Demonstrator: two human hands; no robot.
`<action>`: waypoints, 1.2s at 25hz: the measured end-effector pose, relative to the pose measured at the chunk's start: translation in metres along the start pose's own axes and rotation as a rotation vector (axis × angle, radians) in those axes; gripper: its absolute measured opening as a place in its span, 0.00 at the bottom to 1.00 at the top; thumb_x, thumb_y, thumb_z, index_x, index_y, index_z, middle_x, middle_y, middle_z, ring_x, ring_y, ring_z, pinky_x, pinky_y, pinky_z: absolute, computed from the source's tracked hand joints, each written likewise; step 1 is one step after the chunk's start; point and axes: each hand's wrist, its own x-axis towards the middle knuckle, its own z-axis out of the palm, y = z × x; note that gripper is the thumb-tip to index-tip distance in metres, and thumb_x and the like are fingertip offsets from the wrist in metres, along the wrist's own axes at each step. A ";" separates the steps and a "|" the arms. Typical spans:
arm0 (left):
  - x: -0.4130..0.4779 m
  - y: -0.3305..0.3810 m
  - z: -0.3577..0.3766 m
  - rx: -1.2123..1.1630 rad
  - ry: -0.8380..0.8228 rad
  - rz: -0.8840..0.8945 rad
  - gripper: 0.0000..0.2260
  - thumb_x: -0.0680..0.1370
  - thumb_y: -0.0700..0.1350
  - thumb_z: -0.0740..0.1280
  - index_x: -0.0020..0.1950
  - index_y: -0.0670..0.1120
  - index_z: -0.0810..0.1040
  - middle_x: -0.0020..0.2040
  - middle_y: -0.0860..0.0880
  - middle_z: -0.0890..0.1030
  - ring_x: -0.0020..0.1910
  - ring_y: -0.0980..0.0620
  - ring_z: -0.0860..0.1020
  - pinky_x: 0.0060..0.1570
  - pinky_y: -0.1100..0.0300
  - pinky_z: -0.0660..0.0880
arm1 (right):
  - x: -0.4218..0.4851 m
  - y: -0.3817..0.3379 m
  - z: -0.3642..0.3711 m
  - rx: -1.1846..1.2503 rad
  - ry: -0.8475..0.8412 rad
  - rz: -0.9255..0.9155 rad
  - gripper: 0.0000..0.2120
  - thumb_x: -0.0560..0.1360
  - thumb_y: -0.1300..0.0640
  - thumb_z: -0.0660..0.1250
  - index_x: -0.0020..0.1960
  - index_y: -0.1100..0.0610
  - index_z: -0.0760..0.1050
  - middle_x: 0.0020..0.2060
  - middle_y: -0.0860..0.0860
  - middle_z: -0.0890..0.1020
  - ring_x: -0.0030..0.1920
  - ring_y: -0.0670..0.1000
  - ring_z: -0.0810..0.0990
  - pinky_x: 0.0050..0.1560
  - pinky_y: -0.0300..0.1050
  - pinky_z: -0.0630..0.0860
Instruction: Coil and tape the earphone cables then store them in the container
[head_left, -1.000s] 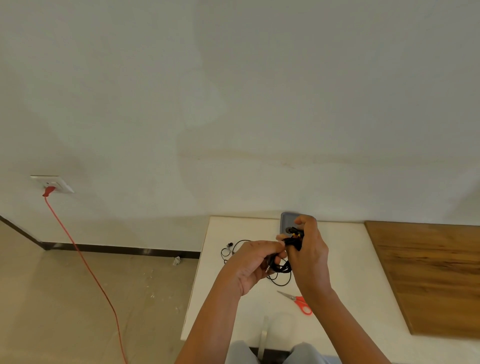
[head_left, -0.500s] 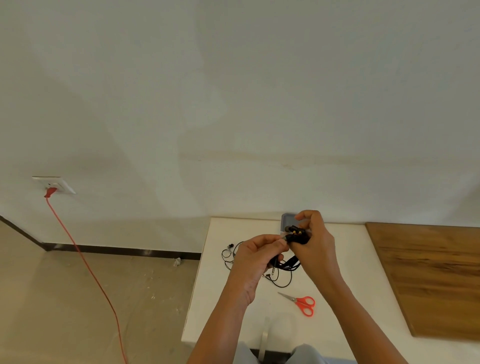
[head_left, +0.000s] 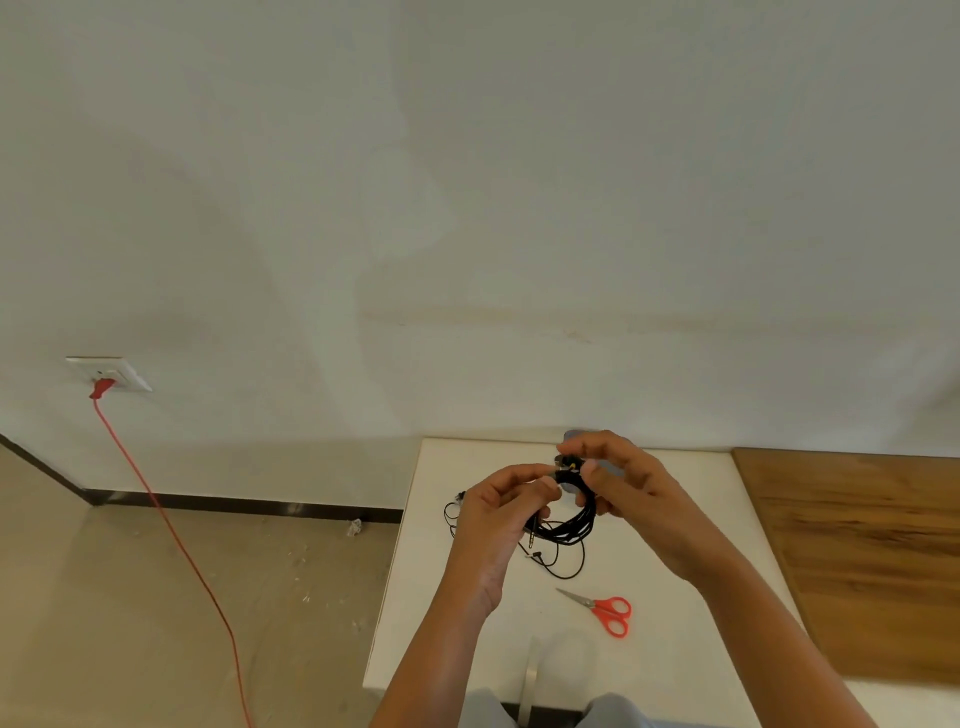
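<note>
Above the far middle of the white counter (head_left: 675, 597), both hands hold one black earphone coil (head_left: 571, 527) up off the surface. Compared with a second ago, the right hand (head_left: 628, 483) has slid out to the right and no longer covers the bundle, so the loops now hang open to view between the two hands. Its thumb and forefinger pinch the top of the coil, where the earbuds seem gathered. The left hand (head_left: 493, 519) pinches the same spot from the other side, its remaining fingers curled around the lower strands. A tail of cable with the plug dangles below.

I judge this to be the binding step: the winding looks finished and the neck of the coil is being secured. Whether tape is already on it, I cannot tell. Nothing is stored yet.

A second earphone cable (head_left: 451, 514) lies loose on the counter, partly hidden by the left hand. The grey container (head_left: 570, 434) sits against the wall, mostly hidden behind the right hand. Red-handled scissors (head_left: 608, 614) lie nearer the person, well apart from the coil.

A wooden panel (head_left: 857, 545) adjoins the counter on the right. To the left, a wall socket (head_left: 111, 371) holds a red cord (head_left: 171, 540) that trails down across the dusty floor (head_left: 156, 623).
</note>
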 end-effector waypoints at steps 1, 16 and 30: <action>0.000 -0.001 0.001 -0.022 -0.005 -0.006 0.06 0.75 0.39 0.70 0.50 0.44 0.84 0.40 0.44 0.82 0.33 0.56 0.75 0.41 0.65 0.73 | 0.002 0.001 0.004 -0.012 0.084 -0.009 0.08 0.79 0.60 0.62 0.52 0.51 0.79 0.48 0.48 0.82 0.42 0.52 0.81 0.46 0.45 0.78; -0.003 0.003 0.004 0.095 -0.015 0.066 0.05 0.76 0.38 0.69 0.49 0.44 0.84 0.41 0.47 0.85 0.36 0.58 0.79 0.40 0.69 0.74 | 0.014 -0.007 0.009 -0.092 0.206 0.081 0.04 0.73 0.57 0.70 0.42 0.54 0.84 0.39 0.48 0.85 0.44 0.46 0.83 0.49 0.40 0.76; 0.002 0.017 0.000 -0.057 -0.041 -0.137 0.05 0.74 0.41 0.71 0.48 0.44 0.86 0.35 0.48 0.82 0.33 0.57 0.76 0.38 0.64 0.71 | 0.002 0.022 0.024 -0.159 0.349 -0.338 0.16 0.70 0.67 0.71 0.43 0.45 0.83 0.43 0.43 0.82 0.48 0.47 0.81 0.50 0.37 0.77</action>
